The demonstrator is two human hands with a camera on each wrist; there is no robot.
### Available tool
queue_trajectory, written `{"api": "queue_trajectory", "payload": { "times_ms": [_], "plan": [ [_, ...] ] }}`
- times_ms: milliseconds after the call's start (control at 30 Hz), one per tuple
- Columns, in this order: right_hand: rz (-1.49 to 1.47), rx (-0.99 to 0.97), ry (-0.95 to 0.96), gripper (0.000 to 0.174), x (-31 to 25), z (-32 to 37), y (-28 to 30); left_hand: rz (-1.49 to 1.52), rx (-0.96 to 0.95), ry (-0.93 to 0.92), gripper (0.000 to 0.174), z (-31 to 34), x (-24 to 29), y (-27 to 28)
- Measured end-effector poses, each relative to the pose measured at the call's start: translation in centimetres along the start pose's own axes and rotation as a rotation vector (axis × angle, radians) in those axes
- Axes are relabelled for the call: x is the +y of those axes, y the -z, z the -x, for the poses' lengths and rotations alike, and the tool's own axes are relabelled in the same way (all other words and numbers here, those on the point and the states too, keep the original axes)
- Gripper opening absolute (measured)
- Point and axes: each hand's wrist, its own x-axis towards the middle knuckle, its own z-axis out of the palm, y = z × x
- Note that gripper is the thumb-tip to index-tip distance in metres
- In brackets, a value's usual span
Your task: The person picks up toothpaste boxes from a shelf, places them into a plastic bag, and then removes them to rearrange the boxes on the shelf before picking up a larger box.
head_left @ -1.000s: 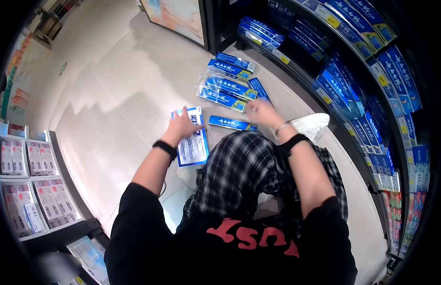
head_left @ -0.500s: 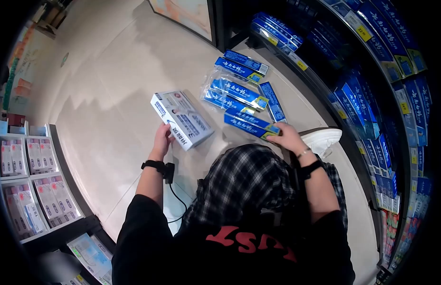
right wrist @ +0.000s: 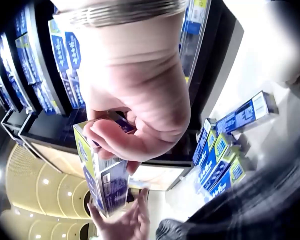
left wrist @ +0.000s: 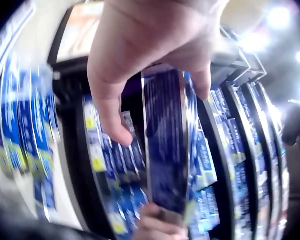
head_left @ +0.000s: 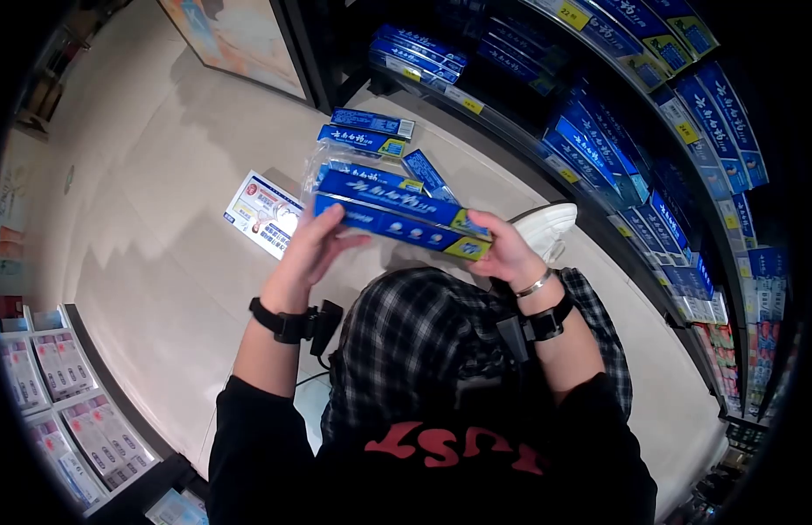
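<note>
A long blue toothpaste box is held up above the floor in front of my knees. My right hand grips its yellow-green right end, thumb and fingers curled round it in the right wrist view. At the other end is my left hand, its thumb and fingers spread to either side of the box in the left wrist view. Behind the left hand, a white and blue box lies on the floor, partly hidden. More toothpaste boxes lie beyond the held one, some under clear plastic wrap.
A shelf unit stocked with blue toothpaste boxes curves along the right side. A white shoe sits beside the right hand. Racks of pale boxes stand at lower left, and a framed lit panel stands at the back.
My right hand has taken a toothpaste box from the floor and raised it. My left hand turned the white box, let it go on the floor and moved right to the toothpaste box.
</note>
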Motion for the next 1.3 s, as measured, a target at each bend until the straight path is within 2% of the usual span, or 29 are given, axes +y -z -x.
{"api": "queue_trajectory", "payload": {
  "times_ms": [67,100,200,300,400,433,533,600,633,733,767,833,867,900,933,967,1033,1300],
  "plan": [
    [0.102,-0.027,-0.01,0.038,1.4,-1.5,0.4,0.097,-0.256,0.1,0.053,-0.7,-0.6,-1.6],
    [0.181,-0.209,-0.131,0.04,0.6,-1.5,1.0,0.09,-0.184,0.011,0.043,-0.6,-0.7,-2.0],
    [0.537,0.08,0.034,0.053,-0.8,-4.9,3.7,-0.132,-0.125,-0.156,0.045,-0.9,-1.7,0.9],
    [1.44,0.448,0.343,0.068,-1.2,-9.1,9.5,-0.096,-0.192,-0.182,0.053,-0.9,-2.4,2.4],
    [1.888,0.547,-0.009,0.077,1.1,-10.5,10.9,0.033,-0.22,-0.12,0.061,-0.7,-2.9,4.5],
    [1.905,0.606,0.006,0.077,1.9,-10.6,10.9,0.103,-0.228,-0.116,0.062,-0.6,-3.1,5.0],
    [1.853,0.632,-0.058,0.071,1.9,-11.2,10.8,0.269,-0.275,-0.14,0.067,-1.5,-4.2,6.1],
    [0.894,0.381,0.014,0.062,0.6,-9.8,10.2,0.37,-0.25,-0.085,0.071,-1.9,-4.5,7.7],
    [0.419,0.253,0.051,0.058,-0.6,-8.7,9.4,0.349,-0.359,-0.065,0.073,-2.5,-4.0,7.8],
    [-0.214,-0.058,0.037,0.047,-2.4,-4.5,7.4,0.369,-0.272,-0.038,0.071,-2.9,-3.0,3.6],
    [-0.269,-0.191,0.031,0.047,-2.5,-3.6,6.9,0.394,-0.306,-0.035,0.066,-3.4,-3.6,3.4],
    [-0.374,-0.469,0.02,0.047,-2.3,-2.7,6.1,0.332,-0.199,0.021,0.062,-4.4,-4.3,2.8],
    [-0.34,-0.407,0.05,0.047,-1.9,-2.5,5.9,0.296,-0.143,0.047,0.06,-4.7,-4.4,2.6],
    [-0.306,-0.347,0.079,0.047,-1.4,-2.5,5.7,0.234,-0.095,0.067,0.047,-5.0,-4.0,2.1],
    [-0.273,-0.29,0.105,0.048,-1.1,-2.7,5.6,0.208,-0.074,0.079,0.046,-5.2,-3.5,1.3],
    [-0.284,-0.372,0.115,0.046,-0.8,-3.2,5.8,0.182,-0.05,0.089,0.045,-5.2,-2.9,0.4],
    [-0.218,-0.292,0.152,0.045,-0.5,-3.1,4.6,0.114,-0.047,0.108,0.041,-5.3,-2.0,-0.3],
    [0.062,-0.087,0.279,0.041,-1.9,-1.2,1.0,0.192,-0.022,0.108,0.039,-4.2,-0.4,-3.4]
  ]
}}
